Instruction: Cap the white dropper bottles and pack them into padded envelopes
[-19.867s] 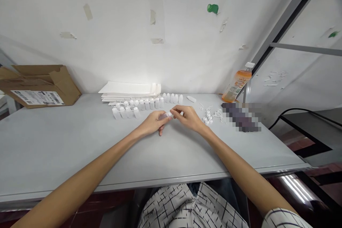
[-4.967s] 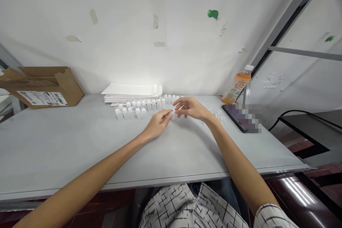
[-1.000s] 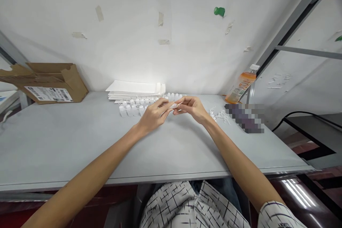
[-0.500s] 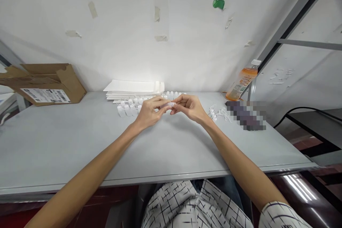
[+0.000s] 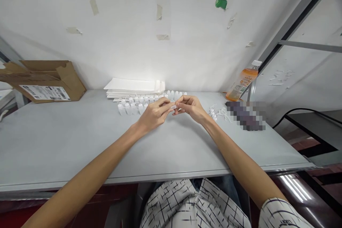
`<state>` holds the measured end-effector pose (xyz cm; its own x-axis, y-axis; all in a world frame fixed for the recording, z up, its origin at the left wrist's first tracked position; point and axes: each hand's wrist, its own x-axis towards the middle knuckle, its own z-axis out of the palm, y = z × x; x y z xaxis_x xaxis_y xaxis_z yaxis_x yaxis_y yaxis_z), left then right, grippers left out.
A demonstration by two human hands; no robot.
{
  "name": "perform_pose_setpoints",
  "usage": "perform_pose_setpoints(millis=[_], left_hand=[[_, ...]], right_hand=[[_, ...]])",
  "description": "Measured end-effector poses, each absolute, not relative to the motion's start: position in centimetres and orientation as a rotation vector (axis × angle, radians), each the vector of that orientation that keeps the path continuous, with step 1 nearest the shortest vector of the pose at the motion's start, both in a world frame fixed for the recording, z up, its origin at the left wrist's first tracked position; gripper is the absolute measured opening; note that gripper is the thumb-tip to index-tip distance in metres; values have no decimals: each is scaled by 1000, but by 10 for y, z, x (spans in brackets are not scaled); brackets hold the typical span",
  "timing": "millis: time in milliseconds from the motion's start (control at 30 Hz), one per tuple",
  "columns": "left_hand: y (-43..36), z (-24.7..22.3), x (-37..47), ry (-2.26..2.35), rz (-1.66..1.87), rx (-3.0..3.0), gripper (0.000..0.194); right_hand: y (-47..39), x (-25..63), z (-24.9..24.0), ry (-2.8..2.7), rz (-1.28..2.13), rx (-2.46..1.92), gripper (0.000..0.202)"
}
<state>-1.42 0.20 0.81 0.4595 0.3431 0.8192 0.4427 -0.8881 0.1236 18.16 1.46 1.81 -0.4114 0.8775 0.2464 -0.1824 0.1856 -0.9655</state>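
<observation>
Between my hands is a small white translucent piece [image 5: 173, 107], mostly covered by fingers. My left hand [image 5: 157, 114] is closed round its left side, and my right hand [image 5: 190, 107] pinches its right end. The fingertips of both hands nearly meet over the grey table. Several small white bottles [image 5: 128, 109] stand in rows behind and to the left of my left hand, and more [image 5: 176, 95] stand just beyond my fingers. Small white parts with thin strings [image 5: 213, 112] lie to the right of my right hand.
White flat sheets or boxes [image 5: 133, 84] are stacked against the wall. An open cardboard box [image 5: 50, 82] stands at the back left of the table [image 5: 66, 142]. At the back right, an orange drink bottle [image 5: 242, 82] leans near a blurred dark object [image 5: 245, 115].
My left hand has turned slightly and covers more of the small white piece. My right hand has shifted a little to the right. The view has moved slightly.
</observation>
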Motion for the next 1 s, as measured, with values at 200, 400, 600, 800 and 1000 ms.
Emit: perform_pose_setpoints(millis=[200, 400, 600, 800, 1000], left_hand=[[3, 9, -13, -917, -1441, -2641, 24], [1, 12, -14, -1251, -1342, -2795, 31], [-2, 8, -8, -1653, -1479, -3039, 34], [0, 3, -7, -1747, -1767, -3262, 35], [-2, 5, -4, -1689, -1988, -3348, 34]], right_hand=[[14, 188, 32, -1667, 1341, -825, 29], [17, 242, 55, -1966, 711, -1354, 27], [15, 290, 63, -2176, 597, -1955, 17], [19, 274, 54, -2314, 491, -2111, 5], [24, 265, 45, -2319, 352, -1932, 14]])
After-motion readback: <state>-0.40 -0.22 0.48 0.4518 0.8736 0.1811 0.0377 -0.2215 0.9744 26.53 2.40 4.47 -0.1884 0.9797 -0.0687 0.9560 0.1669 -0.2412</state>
